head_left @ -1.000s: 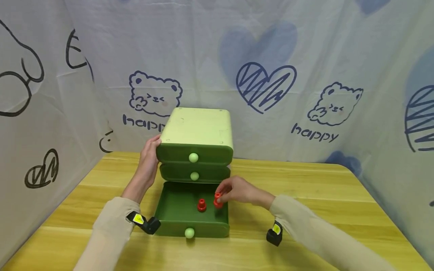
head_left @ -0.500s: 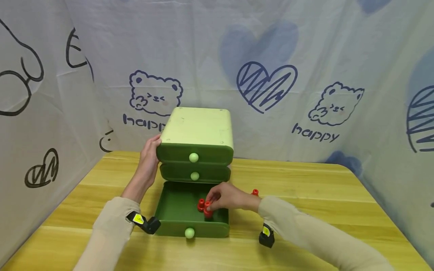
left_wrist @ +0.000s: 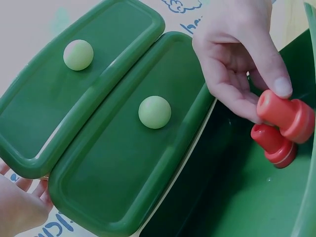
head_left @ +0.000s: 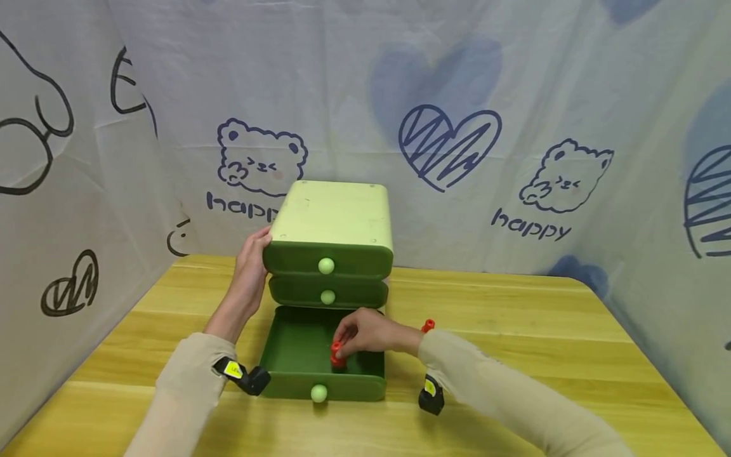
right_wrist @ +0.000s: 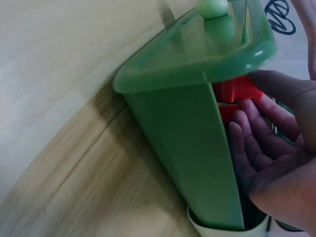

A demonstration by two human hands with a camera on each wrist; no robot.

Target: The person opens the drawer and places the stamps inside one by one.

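My left hand (head_left: 249,270) rests against the left side of a light-green mini drawer cabinet (head_left: 337,216) with dark-green fronts. The bottom drawer (head_left: 294,346) is pulled out. Over its inside, my right hand (head_left: 368,331) pinches a small red stepped plastic piece (left_wrist: 286,117), with a hole in its top, between thumb and fingers. A matching red piece (left_wrist: 274,145) stands on the drawer floor right beside it; in the head view the held one covers it. The right wrist view shows my right fingers (right_wrist: 256,133) behind the drawer's side wall.
A further red piece (head_left: 428,325) is on the wooden table (head_left: 502,317), partly behind my right wrist. The two upper drawers (head_left: 354,261) are pushed in, each with a round pale knob. A printed cloth (head_left: 445,76) hangs behind the table.
My right hand has moved left across the drawer with the red piece, up to the standing one. The red piece on the table has come into view behind the wrist. My left hand stays put.
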